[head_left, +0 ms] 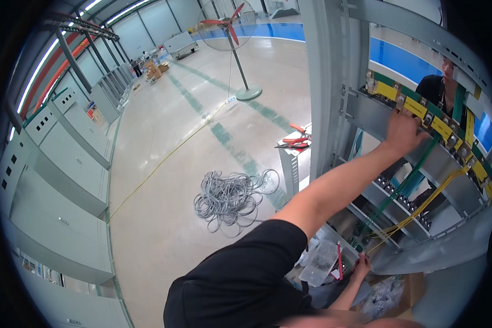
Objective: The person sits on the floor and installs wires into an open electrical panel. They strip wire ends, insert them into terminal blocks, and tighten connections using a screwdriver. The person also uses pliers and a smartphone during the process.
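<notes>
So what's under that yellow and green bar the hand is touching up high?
Under the bar that the raised hand touches, a grey rail runs, with green cables and yellow wires hanging down to rows of small terminals. The hand hides the part beneath it.

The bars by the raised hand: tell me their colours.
Yellow bars alternate with green ones in the cabinet frame, where the raised hand rests; the head view shows this.

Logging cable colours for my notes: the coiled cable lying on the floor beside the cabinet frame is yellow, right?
Not quite. The coiled cable is grey, not yellow. The head view shows it lying on the floor beside the cabinet frame.
</notes>
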Tool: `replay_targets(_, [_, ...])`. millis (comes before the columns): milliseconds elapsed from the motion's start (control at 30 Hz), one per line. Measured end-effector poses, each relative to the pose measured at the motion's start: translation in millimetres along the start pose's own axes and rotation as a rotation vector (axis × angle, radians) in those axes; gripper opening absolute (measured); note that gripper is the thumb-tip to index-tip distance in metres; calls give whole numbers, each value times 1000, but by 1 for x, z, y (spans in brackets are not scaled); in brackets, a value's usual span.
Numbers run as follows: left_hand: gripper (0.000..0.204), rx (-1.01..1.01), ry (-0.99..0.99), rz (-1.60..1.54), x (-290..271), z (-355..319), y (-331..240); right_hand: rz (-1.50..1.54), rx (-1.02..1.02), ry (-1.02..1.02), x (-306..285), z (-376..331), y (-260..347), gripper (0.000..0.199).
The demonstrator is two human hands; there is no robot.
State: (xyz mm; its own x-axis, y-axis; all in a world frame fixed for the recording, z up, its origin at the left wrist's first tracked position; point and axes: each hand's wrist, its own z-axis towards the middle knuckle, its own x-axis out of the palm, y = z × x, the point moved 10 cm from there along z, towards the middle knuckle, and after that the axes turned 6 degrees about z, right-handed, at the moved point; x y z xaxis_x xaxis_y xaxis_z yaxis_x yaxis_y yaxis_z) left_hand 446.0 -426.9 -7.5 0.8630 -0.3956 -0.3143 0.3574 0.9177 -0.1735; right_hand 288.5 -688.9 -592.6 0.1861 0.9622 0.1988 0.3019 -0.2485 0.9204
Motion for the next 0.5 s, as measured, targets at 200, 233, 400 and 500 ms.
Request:
replay_targets(200, [39,-62,12,-63,6,-2,6,0,10,-7,-4,0,-4,28])
replay_targets(233, [39,-55,-10,-58,4,-3,6,3,40,-20,-5,0,-5,28])
replay_targets(400, [36,-114,179,-13,22,0,19,-48,46,-74,-7,-1,-2,29])
replay_targets(500, [37,-205,289,-93,37,2,28,-31,19,-40,-6,-1,-3,30])
